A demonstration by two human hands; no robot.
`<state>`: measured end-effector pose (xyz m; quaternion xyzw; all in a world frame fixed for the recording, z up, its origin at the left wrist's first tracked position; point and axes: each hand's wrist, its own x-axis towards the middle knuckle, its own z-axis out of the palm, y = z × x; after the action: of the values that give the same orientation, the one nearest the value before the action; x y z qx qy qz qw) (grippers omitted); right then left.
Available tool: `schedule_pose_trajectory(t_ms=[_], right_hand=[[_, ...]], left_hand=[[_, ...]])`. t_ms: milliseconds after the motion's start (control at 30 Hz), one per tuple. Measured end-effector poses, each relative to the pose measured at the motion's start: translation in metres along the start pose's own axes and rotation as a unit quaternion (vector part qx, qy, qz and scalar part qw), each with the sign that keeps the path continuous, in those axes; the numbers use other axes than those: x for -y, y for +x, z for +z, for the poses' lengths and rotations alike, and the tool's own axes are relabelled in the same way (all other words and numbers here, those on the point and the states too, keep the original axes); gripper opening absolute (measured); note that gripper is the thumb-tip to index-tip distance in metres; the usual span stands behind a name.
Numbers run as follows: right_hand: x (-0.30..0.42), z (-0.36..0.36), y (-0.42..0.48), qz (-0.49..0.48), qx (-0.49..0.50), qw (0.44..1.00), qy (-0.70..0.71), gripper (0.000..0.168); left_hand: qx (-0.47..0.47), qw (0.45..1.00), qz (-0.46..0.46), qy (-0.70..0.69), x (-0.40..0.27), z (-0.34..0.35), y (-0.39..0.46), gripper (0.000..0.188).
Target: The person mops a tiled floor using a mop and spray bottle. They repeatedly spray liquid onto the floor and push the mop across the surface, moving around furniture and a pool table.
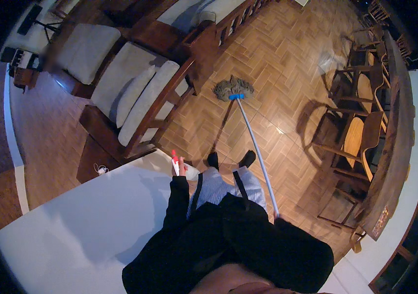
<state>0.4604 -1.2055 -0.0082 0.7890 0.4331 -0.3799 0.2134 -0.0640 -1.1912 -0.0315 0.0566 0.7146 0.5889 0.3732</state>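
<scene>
My left hand is wrapped around a spray bottle with a red and white trigger head, beside the white wall top. At my right side, my right hand grips the upper end of a pale mop handle; most of that hand is hidden by the black sleeve. The handle runs forward to a blue clamp, where the grey string mop head lies spread on the wood-look tiled floor. My feet, in dark footwear, stand on the floor behind the mop head.
A wooden sofa with light cushions stands at the left front. A broad white ledge lies on my left. Along the right are several wooden chairs by a long wooden counter. A small white cable rests on a brown surface behind the sofa.
</scene>
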Motion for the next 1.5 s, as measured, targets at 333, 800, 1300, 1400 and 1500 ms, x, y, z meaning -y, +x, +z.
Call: schedule_pose_trajectory(t_ms=[333, 800, 1300, 1400, 1500], right_hand=[[0.316, -0.029, 0.132, -0.214, -0.062, 0.974, 0.052, 0.043], [0.165, -0.075, 0.122, -0.201, -0.177, 0.963, -0.021, 0.043], [-0.079, 0.058, 0.119, -0.127, -0.164, 0.978, -0.029, 0.051], [-0.076, 0.074, 0.121, -0.142, -0.147, 0.979, 0.005, 0.050], [-0.074, 0.088, 0.126, -0.174, -0.177, 0.967, 0.055, 0.051]], left_hand=[[-0.091, 0.988, 0.123, -0.038, -0.020, -0.020, -0.059, 0.042], [-0.180, 0.895, 0.405, 0.042, -0.069, -0.021, -0.242, 0.024], [-0.036, 0.990, -0.117, -0.072, 0.035, -0.060, -0.285, 0.027], [-0.082, 0.988, -0.130, 0.004, 0.051, -0.080, -0.296, 0.022], [-0.068, 0.991, -0.113, -0.020, 0.060, -0.103, -0.303, 0.022]])
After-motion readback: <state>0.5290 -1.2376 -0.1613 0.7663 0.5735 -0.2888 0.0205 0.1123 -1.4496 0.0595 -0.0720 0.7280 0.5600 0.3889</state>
